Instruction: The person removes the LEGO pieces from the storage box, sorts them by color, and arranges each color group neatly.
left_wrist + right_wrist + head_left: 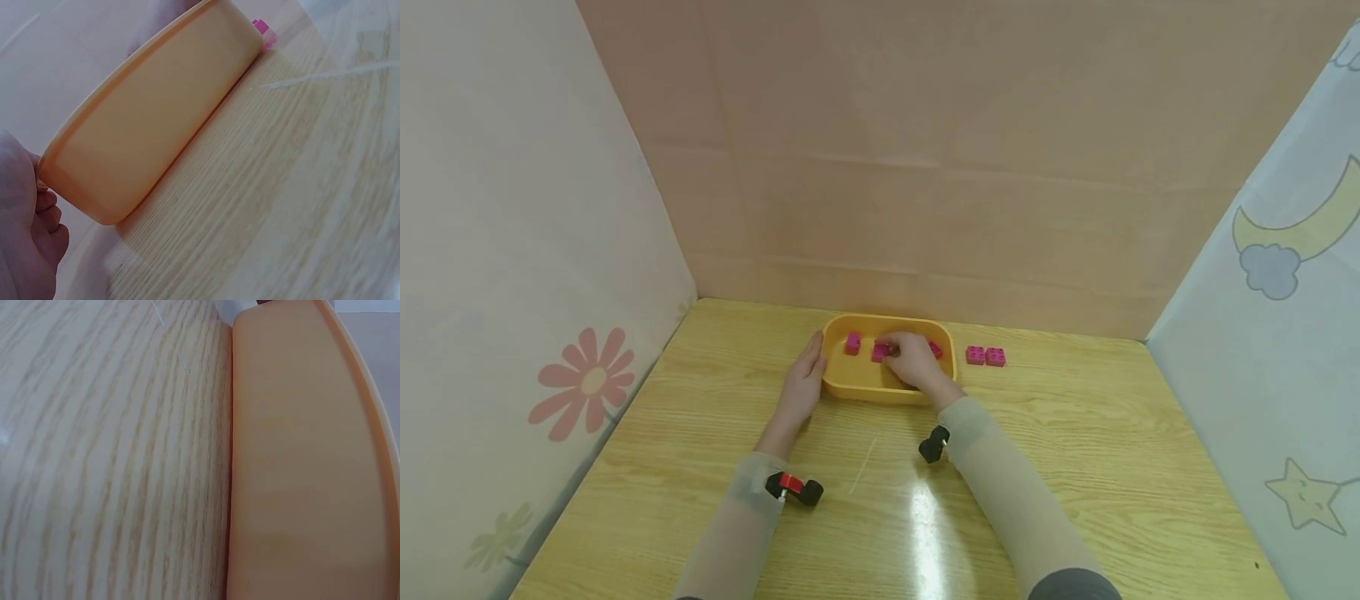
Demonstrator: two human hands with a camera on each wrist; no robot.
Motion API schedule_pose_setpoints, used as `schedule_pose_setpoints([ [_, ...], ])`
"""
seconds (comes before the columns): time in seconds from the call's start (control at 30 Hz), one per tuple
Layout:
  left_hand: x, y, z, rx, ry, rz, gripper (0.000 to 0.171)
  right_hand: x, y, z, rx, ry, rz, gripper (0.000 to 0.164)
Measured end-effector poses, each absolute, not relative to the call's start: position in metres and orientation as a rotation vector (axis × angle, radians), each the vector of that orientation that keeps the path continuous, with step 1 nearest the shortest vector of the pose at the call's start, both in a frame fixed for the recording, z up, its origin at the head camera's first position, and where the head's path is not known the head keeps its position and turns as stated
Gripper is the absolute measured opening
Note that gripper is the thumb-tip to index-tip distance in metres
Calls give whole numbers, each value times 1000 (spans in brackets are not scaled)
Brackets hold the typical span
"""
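A yellow-orange tray point(880, 392) with rounded corners sits on the wooden table. My left hand point(803, 379) rests against the outside of its left end; in the left wrist view, its fingers point(53, 219) lie by the tray's corner point(119, 144). My right hand point(912, 358) reaches over the near rim and pinches a pink toy brick point(878, 353) inside the tray. One pink brick point(853, 343) lies to the left of it and another pink brick point(935, 350) is partly hidden behind the right hand. In the right wrist view, only the tray's outer wall point(306, 456) and table show.
Two pink studded bricks point(985, 356) lie side by side on the table point(1075, 433), just right of the tray. A tan backdrop point(925, 167) stands behind the table, with patterned white panels point(1285, 350) at both sides. Each sleeve carries a small black wrist mount point(934, 445).
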State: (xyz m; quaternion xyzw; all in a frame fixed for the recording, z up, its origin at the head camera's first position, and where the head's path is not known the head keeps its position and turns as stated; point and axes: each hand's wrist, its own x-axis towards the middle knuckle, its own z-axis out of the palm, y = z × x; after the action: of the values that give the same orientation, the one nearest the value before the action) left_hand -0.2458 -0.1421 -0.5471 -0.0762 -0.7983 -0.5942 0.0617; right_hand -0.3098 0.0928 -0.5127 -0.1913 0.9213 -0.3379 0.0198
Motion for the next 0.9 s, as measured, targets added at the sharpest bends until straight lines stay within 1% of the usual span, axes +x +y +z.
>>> schedule_pose_setpoints([
  [0.9,-245,-142,-548,-237,-2409,-1812,55,-312,92,-514,-587,2843,-1020,38],
])
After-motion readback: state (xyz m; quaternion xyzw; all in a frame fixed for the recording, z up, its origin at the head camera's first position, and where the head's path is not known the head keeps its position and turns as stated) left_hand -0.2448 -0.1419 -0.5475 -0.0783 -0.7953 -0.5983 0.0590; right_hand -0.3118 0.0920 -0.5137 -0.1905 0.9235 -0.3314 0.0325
